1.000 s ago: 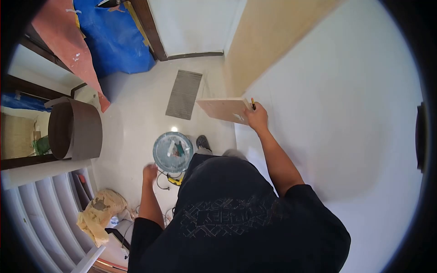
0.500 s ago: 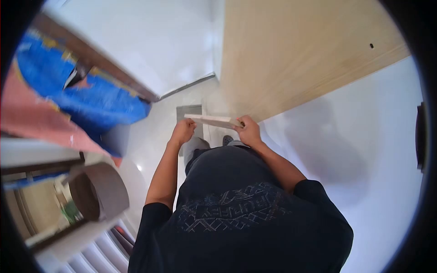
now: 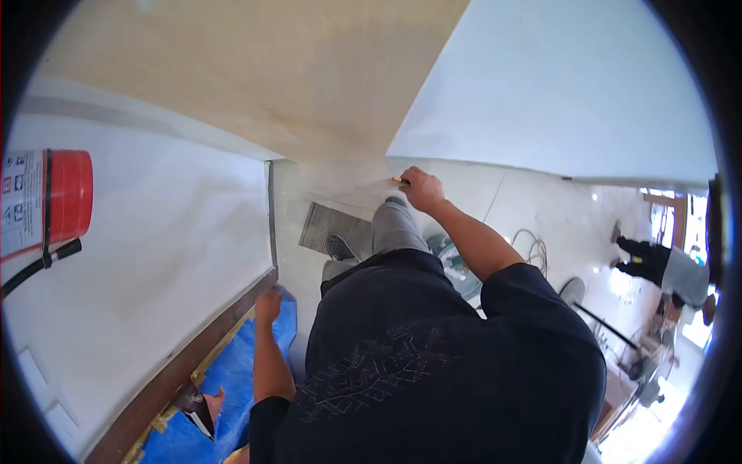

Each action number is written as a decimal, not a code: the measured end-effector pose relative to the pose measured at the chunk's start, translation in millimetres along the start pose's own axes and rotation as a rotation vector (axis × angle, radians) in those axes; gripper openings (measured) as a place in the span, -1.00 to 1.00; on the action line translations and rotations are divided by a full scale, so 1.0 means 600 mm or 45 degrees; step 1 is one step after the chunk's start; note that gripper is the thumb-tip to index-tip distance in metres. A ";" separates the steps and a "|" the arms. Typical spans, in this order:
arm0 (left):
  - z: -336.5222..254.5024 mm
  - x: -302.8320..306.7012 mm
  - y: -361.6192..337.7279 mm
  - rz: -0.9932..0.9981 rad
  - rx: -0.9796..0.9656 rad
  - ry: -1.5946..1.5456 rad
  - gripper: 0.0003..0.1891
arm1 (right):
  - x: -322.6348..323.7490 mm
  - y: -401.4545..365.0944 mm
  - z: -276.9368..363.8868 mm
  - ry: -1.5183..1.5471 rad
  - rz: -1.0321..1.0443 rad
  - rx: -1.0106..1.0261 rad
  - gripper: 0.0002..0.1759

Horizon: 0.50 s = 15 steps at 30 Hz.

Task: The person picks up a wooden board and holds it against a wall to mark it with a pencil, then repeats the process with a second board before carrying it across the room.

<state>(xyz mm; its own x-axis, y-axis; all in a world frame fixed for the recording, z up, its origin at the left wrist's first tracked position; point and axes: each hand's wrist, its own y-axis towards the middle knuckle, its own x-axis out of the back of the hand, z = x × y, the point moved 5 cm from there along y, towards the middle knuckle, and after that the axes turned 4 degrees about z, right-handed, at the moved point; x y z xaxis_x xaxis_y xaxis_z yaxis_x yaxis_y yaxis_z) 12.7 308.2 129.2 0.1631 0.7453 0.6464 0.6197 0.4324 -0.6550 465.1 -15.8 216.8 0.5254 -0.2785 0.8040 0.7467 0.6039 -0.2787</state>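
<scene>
My right hand [image 3: 423, 189] is stretched out ahead over the floor, its fingers closed around a small yellow-and-dark object [image 3: 399, 180]. Only the object's end sticks out, too little to tell its kind. Lower on the left, my left hand [image 3: 268, 305] hangs beside the blue sheet [image 3: 243, 352] along the brown ledge. Blur and the angle hide its fingers, and nothing shows sticking out of it. In front of me stands a large pale wooden panel [image 3: 325, 73], past my right hand.
A red fire extinguisher [image 3: 69, 195] hangs at the left. A ribbed grey mat [image 3: 321, 226] lies by my foot. Right of my legs are a green-and-clear machine [image 3: 456, 267] and a coiled cord [image 3: 533, 251]. Another person [image 3: 668, 267] stands far right amid equipment.
My view has swung left, bringing the extinguisher and the other person in. The pale wooden strip both hands held is out of sight. My hands are now apart, the left one lowered.
</scene>
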 end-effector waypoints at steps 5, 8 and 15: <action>0.134 -0.002 -0.045 -0.018 0.369 -0.518 -0.75 | -0.036 0.012 -0.066 -0.014 -0.138 -0.220 -0.81; 0.083 -0.009 -0.023 0.237 0.241 -0.040 -0.79 | -0.068 0.028 -0.123 0.003 -0.145 -0.300 -0.85; -0.058 -0.129 0.259 0.226 -0.080 0.076 -0.81 | -0.154 0.126 -0.247 -0.109 -0.231 -0.277 -0.81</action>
<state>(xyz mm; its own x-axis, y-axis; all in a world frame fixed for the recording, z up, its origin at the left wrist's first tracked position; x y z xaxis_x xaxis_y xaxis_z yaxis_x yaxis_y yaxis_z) 123.2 300.0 -9.0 0.3183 0.7747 0.5464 0.6235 0.2630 -0.7362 533.6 -54.9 43.5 0.3460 -0.2978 0.8897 0.9000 0.3733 -0.2251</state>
